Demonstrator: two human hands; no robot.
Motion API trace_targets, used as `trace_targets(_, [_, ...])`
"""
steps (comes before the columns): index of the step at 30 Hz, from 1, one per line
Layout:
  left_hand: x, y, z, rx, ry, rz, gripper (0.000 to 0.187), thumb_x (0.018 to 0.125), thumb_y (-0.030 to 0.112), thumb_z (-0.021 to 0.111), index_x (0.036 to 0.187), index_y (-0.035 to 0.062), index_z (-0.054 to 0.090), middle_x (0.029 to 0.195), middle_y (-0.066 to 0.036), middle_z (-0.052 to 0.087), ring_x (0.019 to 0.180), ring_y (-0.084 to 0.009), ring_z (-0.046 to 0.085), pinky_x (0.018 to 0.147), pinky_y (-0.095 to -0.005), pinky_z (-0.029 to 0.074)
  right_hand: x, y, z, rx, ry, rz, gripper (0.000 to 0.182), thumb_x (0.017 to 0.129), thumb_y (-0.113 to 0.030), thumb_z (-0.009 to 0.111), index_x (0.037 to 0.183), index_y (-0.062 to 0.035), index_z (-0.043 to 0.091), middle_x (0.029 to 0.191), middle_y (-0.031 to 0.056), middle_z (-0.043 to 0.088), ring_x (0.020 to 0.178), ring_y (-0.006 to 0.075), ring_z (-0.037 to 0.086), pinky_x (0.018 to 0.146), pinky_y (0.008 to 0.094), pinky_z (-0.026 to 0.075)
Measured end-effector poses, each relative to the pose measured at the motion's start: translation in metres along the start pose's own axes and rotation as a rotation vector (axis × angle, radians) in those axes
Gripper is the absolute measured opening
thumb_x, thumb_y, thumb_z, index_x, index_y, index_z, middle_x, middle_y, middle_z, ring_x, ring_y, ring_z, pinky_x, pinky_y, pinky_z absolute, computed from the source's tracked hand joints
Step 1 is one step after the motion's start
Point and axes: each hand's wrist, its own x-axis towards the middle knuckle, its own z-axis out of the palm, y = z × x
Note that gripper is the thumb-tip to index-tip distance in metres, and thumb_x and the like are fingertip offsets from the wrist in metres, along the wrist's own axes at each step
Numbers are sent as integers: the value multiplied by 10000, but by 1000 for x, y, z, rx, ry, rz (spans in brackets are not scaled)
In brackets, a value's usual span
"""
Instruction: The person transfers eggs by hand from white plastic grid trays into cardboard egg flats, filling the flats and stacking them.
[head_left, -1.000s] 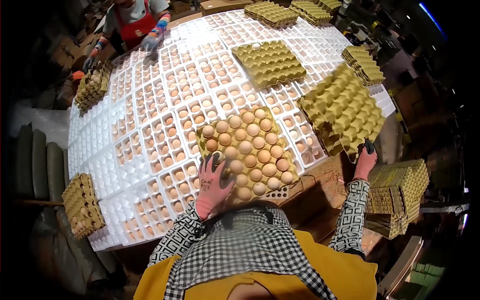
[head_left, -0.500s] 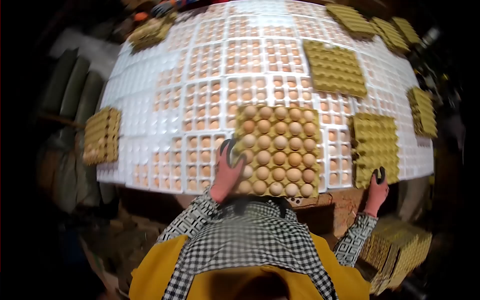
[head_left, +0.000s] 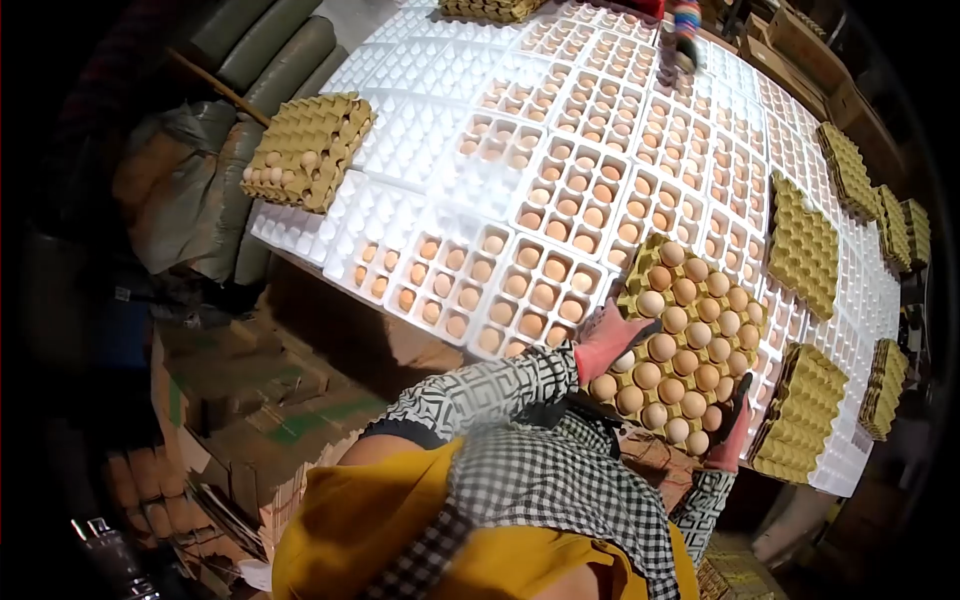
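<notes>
A yellowish pulp egg tray (head_left: pixel 690 322) full of brown eggs lies at the near edge of the table, over the white foam trays. My left hand (head_left: pixel 610 340), in a pink glove with dark fingertips, grips its left edge, the thumb lying over the rim by the eggs. At the opposite side my right hand (head_left: pixel 737 432), gloved alike, holds the lower right edge, its fingers partly hidden behind the tray. White foam trays (head_left: pixel 545 278) with eggs in their cells lie just left of my left hand. Beside my right hand rests a pulp tray stack (head_left: pixel 798 415).
More pulp trays (head_left: pixel 804 245) stand along the table's right side. A stack with a few eggs (head_left: pixel 308 150) sits at the left corner. Across the table is another person's gloved hand (head_left: pixel 686 52). Filled sacks (head_left: pixel 290 65) and flattened cardboard (head_left: pixel 270 390) lie left of the table.
The view has swung left and tilted. My right hand has left the pulp trays at the right and taken the full egg tray's right edge. My left hand stays at its left edge.
</notes>
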Motion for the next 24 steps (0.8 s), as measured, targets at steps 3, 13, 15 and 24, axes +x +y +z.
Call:
trace_targets(3, [-13,31,-41,175,-61,-138,888,772,434,769,1424,-17,369,1360,-221,502,1267,-328,487,1046,-397,398,-27,-20,39,168,51,93,493,1029,-357,470,1366,2,491,1297,66,577,1151,177,566,971,328,456])
trace_targets(13, [8,-7,-197,394,45,-40,996,761,586,726,1413,-54,330,1358,-307,430,1250,-455,439,1027,-471,405,12,74,159,59,221,170,504,1009,-344,494,1398,-24,467,1333,88,558,1205,214,532,1019,344,425])
trace_targets(15, [30,-15,-235,248,-237,-93,858,836,557,668,1403,-22,386,1306,-274,522,1218,-403,511,1007,-446,432,24,82,161,-87,145,135,527,986,-354,541,1389,-20,481,1344,93,550,1201,212,527,1022,337,415])
trace_targets(24, [130,66,-252,813,-108,970,553,797,296,709,1299,99,582,1247,-127,620,1157,-304,575,1036,-425,407,93,-49,303,-1410,-26,-767,647,741,-270,774,1321,-90,553,1244,130,627,1187,365,554,1102,431,358])
